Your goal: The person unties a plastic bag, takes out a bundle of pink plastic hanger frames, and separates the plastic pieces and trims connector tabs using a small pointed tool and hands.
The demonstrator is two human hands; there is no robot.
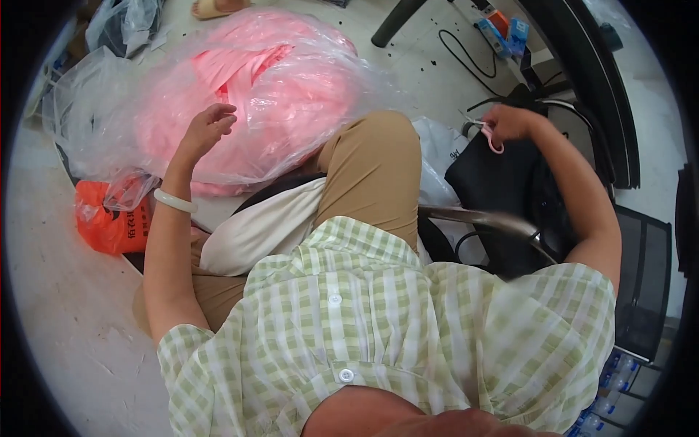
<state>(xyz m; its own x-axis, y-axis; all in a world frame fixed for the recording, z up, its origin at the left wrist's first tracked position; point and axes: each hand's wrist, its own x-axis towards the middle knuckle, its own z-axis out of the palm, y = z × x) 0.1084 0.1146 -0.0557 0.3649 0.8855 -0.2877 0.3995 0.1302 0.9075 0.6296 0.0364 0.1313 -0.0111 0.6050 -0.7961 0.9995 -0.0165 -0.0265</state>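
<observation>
Pale floor (65,306) surrounds the seated person, its margins lost in the dark rounding of the lens. Clear plastic covers most of the pink bundle (291,109); glare and folds make its contents hard to read. The person's legs are partly hidden by a checked shirt (328,291) and a white cloth (266,229). Blue-capped bottles (619,375) are cut off at lower right.

The left hand (211,131), above a white bracelet (175,201), appears over the bundle, fingers loosely bent and slightly apart, with nothing visible in their grasp. Contact with the plastic cannot be determined. The right hand (508,122), somewhat blurred, has its fingers closed about pink-handled scissors (495,140), located over the upper end of a black bag (484,175). Individual fingers and the full blades cannot be made out; whether the blades are parted cannot be told.

Floor with dark specks lies between the bundle and the scissors' side, below a black leg (397,23). A black cable (466,62) and a dark curved frame (611,95) bound the right hand's room. A red bag (95,222) sits beside the left forearm.
</observation>
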